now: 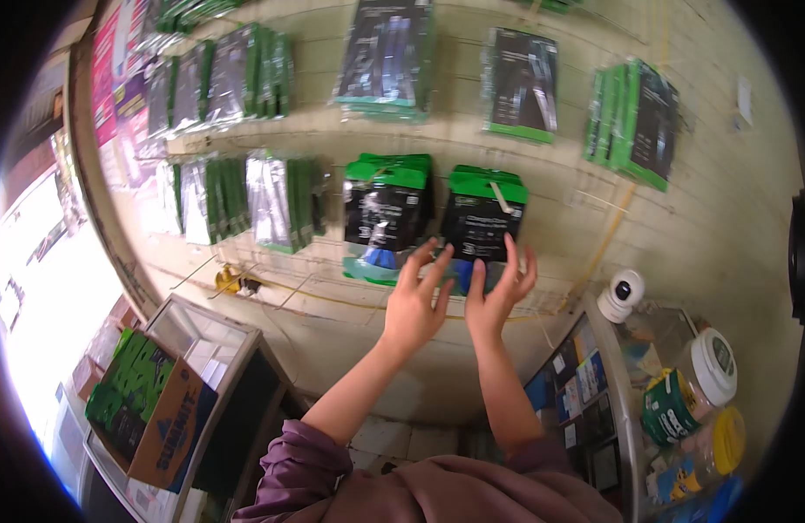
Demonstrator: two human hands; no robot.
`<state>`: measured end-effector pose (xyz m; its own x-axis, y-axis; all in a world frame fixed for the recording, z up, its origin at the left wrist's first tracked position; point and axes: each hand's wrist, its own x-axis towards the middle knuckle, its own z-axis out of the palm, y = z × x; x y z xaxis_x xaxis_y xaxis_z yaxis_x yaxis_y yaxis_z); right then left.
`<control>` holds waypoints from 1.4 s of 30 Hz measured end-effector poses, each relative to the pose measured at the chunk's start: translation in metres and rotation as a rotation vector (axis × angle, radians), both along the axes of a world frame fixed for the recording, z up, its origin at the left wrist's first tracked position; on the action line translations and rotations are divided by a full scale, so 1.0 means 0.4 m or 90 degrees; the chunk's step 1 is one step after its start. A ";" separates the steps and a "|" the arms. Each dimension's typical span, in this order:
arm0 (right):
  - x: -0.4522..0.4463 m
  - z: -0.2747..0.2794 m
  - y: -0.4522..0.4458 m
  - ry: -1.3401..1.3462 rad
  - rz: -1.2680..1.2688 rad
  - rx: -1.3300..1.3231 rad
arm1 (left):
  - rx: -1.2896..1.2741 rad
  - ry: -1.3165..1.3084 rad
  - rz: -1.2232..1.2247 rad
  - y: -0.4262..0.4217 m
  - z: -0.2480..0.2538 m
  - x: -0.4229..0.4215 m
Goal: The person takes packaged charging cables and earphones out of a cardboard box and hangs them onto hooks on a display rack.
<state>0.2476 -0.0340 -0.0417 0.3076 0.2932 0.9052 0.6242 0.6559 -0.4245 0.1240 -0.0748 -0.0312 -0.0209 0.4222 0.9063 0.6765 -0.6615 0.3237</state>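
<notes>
Mauve sleeves (302,462) close by, left hand (417,296) and right hand (500,301) raised near the wall (725,205)

Closest to my camera is that mauve cloth; past it, bare forearms (354,394) reach upward. From my remote seat I see the right hand in front of the lower part of the right-hand packet (482,225), fingers parted and curved, clasping nothing that I can make out. The left hand is just as loose, its fingertips near the gap between that packet and the left-hand packet (385,213). Whether any fingertip touches plastic, I can't judge from this angle.

The right-hand packet hangs at the wall by its green header (488,181), a pale tag (501,197) in front. I'd expect it to be light, with stiffish card and a thin, slippery clear covering, more apt to crease than break. I would take hold of both side edges just under the header, where it should flex least.

Its long axis runs nearly upright, header uppermost and leaning slightly right, blue part (465,272) at the bottom; the printed face looks toward me.
</notes>
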 end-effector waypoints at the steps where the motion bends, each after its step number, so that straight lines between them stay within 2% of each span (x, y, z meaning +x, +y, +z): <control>1: -0.033 -0.002 -0.031 0.024 0.024 0.030 | 0.013 0.009 0.016 -0.026 -0.011 -0.024; 5: -0.208 -0.032 -0.161 -0.043 0.186 0.071 | 0.029 -0.008 0.116 -0.156 -0.049 -0.191; 9: -0.449 -0.090 -0.251 -0.114 0.418 0.042 | -0.024 -0.180 0.324 -0.330 -0.127 -0.457; 13: -0.706 -0.139 -0.352 -0.177 0.635 -0.025 | -0.065 -0.228 0.526 -0.560 -0.215 -0.715; 20: -1.112 -0.193 -0.576 -0.382 0.917 -0.041 | -0.187 -0.414 0.724 -0.958 -0.256 -0.964; 22: -1.201 -0.211 -0.642 -0.436 0.966 -0.069 | -0.444 -0.424 0.812 -1.044 -0.267 -1.011; 23: -1.239 -0.220 -0.667 -0.491 0.992 -0.098 | -0.443 -0.428 0.827 -1.071 -0.277 -1.029; 26: -1.346 -0.262 -0.722 -0.594 1.030 -0.119 | -0.634 -0.497 0.778 -1.131 -0.293 -1.081; 28: -1.414 -0.294 -0.746 -0.752 1.007 -0.164 | -0.606 -0.516 0.743 -1.146 -0.328 -1.115; 29: -1.450 -0.306 -0.753 -0.753 1.012 -0.165 | -0.577 -0.531 0.701 -1.145 -0.357 -1.136; 31: -1.519 -0.311 -0.764 -0.962 0.991 -0.389 | -0.575 -0.568 0.712 -1.129 -0.427 -1.193; 32: -1.561 -0.326 -0.755 -1.026 1.010 -0.408 | -0.480 -0.634 0.683 -1.116 -0.460 -1.216; 34: -1.600 -0.348 -0.755 -1.038 1.006 -0.422 | -0.378 -0.806 0.501 -1.097 -0.393 -1.196; 35: -1.614 -0.354 -0.751 -1.049 0.999 -0.435 | -0.379 -0.804 0.499 -1.100 -0.375 -1.186; 37: -1.609 -0.346 -0.759 -1.025 0.999 -0.454 | -0.255 -0.868 0.471 -1.097 -0.370 -1.180; 41: -1.598 -0.347 -0.754 -0.955 1.051 -0.482 | -0.282 -0.845 0.493 -1.110 -0.413 -1.188; 42: -1.602 -0.354 -0.748 -0.956 1.052 -0.483 | -0.377 -0.734 0.631 -1.105 -0.413 -1.178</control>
<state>-0.3932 -0.3331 -0.1834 -0.9614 -0.2289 -0.1528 -0.0717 0.7443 -0.6640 -0.3472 -0.5167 -0.1963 -0.9939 0.0954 -0.0559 -0.0300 0.2535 0.9669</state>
